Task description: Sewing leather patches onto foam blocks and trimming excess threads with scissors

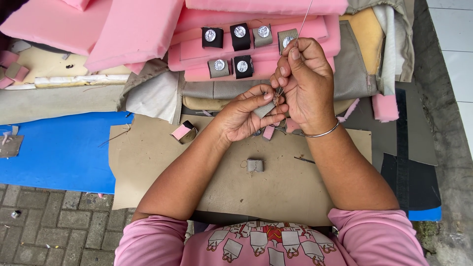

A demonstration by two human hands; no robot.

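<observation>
Presently, the small grey fabric piece [264, 109] sits above the brown cardboard sheet [207, 172], pinched closed between thumb and fingers of the left hand [244, 117]. The right hand [303, 81] grips a thin needle [301, 24] and thread tightly. Risk noted: the needle tip works near the left fingertips [276, 118] and could prick them; the thread may snag. A finished grey piece [254, 165] lies nearby, pink foam slabs [133, 29] beyond.

Soft, even daylight, faint shadows, sharp focus, slight wide-angle edge distortion.

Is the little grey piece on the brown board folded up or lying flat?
Folded. The little grey piece is doubled over into a small packet, lying alone on the brown board, below both hands.
</observation>
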